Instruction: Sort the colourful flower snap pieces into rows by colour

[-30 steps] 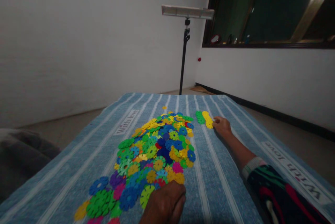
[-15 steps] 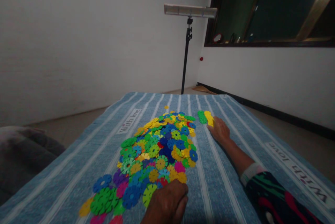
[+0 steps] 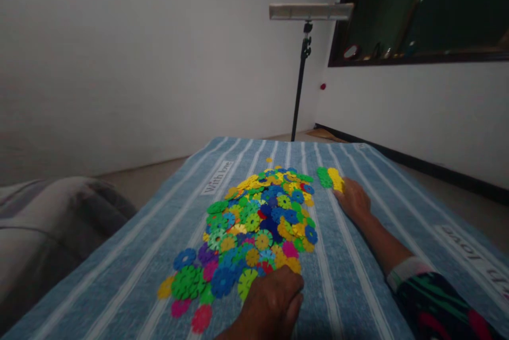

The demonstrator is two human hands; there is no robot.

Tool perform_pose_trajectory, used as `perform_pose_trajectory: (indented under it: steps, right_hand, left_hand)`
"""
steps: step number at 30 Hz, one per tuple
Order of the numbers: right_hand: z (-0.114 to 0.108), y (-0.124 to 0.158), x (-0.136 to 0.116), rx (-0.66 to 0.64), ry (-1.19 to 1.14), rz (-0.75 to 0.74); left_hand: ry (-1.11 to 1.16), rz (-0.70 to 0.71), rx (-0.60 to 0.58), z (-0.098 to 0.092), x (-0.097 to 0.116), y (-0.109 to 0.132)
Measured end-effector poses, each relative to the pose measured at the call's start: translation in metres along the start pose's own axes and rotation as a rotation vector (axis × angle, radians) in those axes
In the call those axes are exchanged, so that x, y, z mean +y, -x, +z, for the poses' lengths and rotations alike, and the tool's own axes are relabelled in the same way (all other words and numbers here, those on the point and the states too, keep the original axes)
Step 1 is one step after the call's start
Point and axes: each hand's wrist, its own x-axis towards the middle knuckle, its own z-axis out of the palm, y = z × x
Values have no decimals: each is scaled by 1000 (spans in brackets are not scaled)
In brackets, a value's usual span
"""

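A heap of thin notched plastic discs (image 3: 252,221) in green, blue, yellow, pink and other colours spreads over the tablecloth. My right hand (image 3: 353,199) is at the far right of the heap, its fingers closed at the near end of a row of overlapping yellow discs (image 3: 335,178). Along the left side of that row lies a row of green discs (image 3: 324,176). Close to the camera, my left hand (image 3: 274,297) rests at the heap's near right edge with its fingers curled together. Whatever it may hold is hidden under the fingers.
A blue striped cloth (image 3: 159,239) covers the table. Beyond the far edge stands a lamp on a black pole (image 3: 299,85). At the left, grey fabric (image 3: 67,239), perhaps a covered seat or a person's clothing, sits beside the table. A window (image 3: 421,11) is at the upper right.
The camera view has turned slightly left, so everything sits further right in the picture. Both hands keep about the same places relative to the discs.
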Motion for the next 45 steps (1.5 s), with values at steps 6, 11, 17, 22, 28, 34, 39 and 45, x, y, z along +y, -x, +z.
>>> perform_pose_trajectory:
  steps: [6,11,17,22,28,34,39,45]
  right_hand:
    - [11,-7,4,-11,25,1]
    - [19,-11,9,-7,44,-5]
    - [24,-9,13,41,40,-46]
    - [19,3,11,77,15,-11]
    - [12,31,13,76,-19,24]
    - [6,73,11,133,9,-70]
    - [5,111,3,182,-34,-253]
    - [-1,143,-9,155,-142,-354]
  left_hand:
    - [-30,-60,-128,-4,8,-1]
    - [-37,-87,-190,-9,12,-3]
    - [-56,-77,-186,-10,13,-2]
    - [-63,-52,-145,-7,13,2]
    - [-74,-15,-143,-11,14,1]
    - [-111,-10,-139,-18,14,-2]
    - [-148,-60,-119,-20,8,-3]
    - [-203,-98,-66,-22,-1,-5]
